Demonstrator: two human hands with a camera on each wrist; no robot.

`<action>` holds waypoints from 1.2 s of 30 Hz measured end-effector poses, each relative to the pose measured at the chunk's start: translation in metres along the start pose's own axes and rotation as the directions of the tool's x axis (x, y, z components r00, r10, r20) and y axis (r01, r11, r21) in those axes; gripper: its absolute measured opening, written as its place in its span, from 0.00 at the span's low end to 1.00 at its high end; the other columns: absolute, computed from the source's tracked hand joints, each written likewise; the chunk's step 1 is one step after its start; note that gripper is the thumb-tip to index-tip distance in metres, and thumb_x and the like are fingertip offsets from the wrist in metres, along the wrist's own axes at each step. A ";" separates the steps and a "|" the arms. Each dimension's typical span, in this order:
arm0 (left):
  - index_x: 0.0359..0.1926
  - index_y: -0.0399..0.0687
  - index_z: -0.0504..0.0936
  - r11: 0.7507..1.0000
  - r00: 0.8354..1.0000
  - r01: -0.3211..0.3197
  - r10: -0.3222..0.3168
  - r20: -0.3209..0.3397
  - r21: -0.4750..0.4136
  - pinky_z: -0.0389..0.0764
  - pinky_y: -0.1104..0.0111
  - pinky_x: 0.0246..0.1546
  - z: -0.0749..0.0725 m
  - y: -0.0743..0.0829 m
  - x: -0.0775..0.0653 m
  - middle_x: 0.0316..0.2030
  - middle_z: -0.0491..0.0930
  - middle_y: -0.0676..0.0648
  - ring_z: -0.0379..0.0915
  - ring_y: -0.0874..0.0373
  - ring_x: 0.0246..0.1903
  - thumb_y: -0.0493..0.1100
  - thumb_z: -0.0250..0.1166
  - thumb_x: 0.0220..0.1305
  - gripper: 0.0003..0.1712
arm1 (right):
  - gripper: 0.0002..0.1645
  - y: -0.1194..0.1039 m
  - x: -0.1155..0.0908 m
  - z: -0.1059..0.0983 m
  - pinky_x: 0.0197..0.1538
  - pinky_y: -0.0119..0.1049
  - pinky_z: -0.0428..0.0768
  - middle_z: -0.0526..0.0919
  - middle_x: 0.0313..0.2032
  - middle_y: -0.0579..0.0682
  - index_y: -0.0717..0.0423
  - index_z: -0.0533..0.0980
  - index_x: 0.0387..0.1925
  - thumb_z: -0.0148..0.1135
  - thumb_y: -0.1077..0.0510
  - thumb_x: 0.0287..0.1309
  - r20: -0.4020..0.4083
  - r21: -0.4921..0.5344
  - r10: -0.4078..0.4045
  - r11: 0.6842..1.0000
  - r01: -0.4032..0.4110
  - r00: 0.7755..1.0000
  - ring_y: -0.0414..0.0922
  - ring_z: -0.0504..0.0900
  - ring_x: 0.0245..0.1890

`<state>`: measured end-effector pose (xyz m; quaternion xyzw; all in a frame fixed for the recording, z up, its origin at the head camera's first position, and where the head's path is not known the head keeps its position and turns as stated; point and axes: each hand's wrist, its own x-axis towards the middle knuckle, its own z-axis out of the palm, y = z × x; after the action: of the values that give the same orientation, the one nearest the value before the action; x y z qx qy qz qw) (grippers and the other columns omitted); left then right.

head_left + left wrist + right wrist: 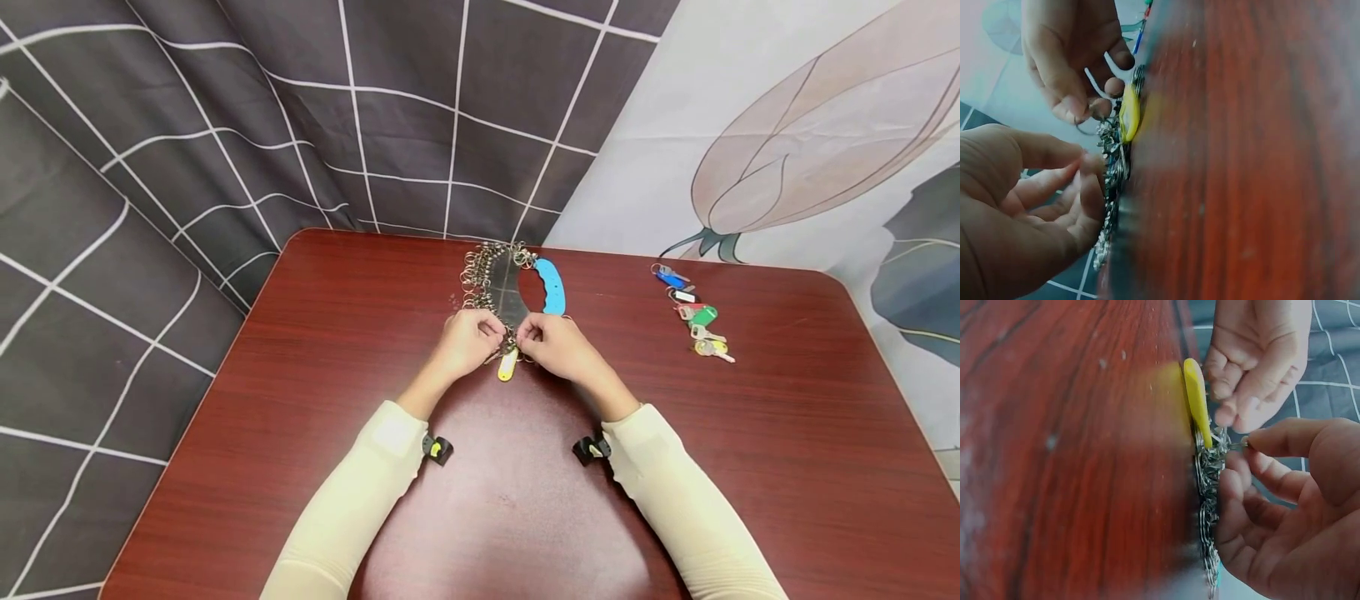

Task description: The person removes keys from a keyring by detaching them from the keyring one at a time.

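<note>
A dark, curved key holder with a blue handle (552,287) lies on the table, its edge lined with metal snap clips and key rings (474,279). At its near end, a yellow key tag (507,365) hangs between the two hands. My right hand (553,342) pinches a thin metal key ring (1238,445) between thumb and forefinger, close beside the clips. From the other side, my left hand (468,340) brings thumb and forefinger together on a small metal clip (1221,435), mostly hidden by the fingertips. The yellow tag stands edge-on beside the clips in the right wrist view.
To the right on the red-brown table (300,350) lies a row of keys with coloured tags: a blue tag (670,278), a green tag (703,316) and others. A grey checked curtain (405,133) and a pale flowered cloth (645,192) hang behind the table's back edge.
</note>
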<state>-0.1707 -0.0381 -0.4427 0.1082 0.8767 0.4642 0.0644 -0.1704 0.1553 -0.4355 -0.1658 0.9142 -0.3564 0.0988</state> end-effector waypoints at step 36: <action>0.36 0.32 0.85 0.968 0.980 0.106 -0.062 0.191 -0.226 0.76 0.74 0.21 0.007 0.001 0.013 0.25 0.86 0.40 0.81 0.58 0.20 0.33 0.62 0.72 0.09 | 0.19 0.000 0.000 0.001 0.42 0.35 0.81 0.86 0.37 0.54 0.61 0.75 0.50 0.71 0.63 0.60 -0.005 0.164 0.028 0.986 -0.027 1.000 0.44 0.86 0.35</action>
<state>-0.1820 -0.0287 -0.4464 0.1046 0.8099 0.5495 0.1767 -0.1705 0.1546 -0.4363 -0.1430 0.8843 -0.4296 0.1138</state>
